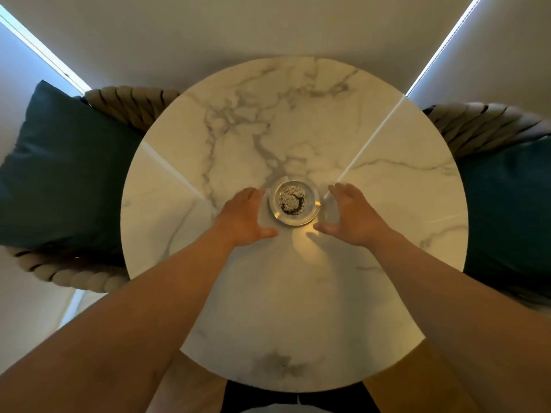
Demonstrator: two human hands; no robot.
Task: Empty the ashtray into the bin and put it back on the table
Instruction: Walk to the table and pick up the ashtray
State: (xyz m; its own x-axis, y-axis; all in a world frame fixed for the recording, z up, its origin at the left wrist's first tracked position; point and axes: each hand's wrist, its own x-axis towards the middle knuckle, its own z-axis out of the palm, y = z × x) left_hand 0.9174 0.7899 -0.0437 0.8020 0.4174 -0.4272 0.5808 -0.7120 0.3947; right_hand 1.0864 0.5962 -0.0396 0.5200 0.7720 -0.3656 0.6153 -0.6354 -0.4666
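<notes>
Ash and dark butts are sitting heaped in the bowl of the round clear glass ashtray (294, 202), which is resting near the middle of the round white marble-veined table (298, 114), a little toward the person. The left hand (247, 214) is hovering just beside its left rim and the right hand (347, 214) just beside its right rim, both spread wide and holding nothing, thumbs pointing in toward each other below the dish; whether any fingertip is touching the glass I cannot tell. The step in hand looks to be the pickup, and doing it well probably means closing on opposite sides of the thick rim, lifting straight up and keeping the dish level so the loose heap is not sliding out on the way to the bin; glass this heavy-looking and smooth is likely calling for a firm grip rather than a light pinch. No bin is showing in this view, so the carry may be a long one. The tabletop is glossy, throwing back two bright streaks of light and a warm glow near the thumbs, and nothing else is lying on it. Dark teal cushions (68, 174) are sitting on the woven rope-backed chairs (131, 102) at either side, and pale walls with strips of daylight at their edges are closing the room behind
</notes>
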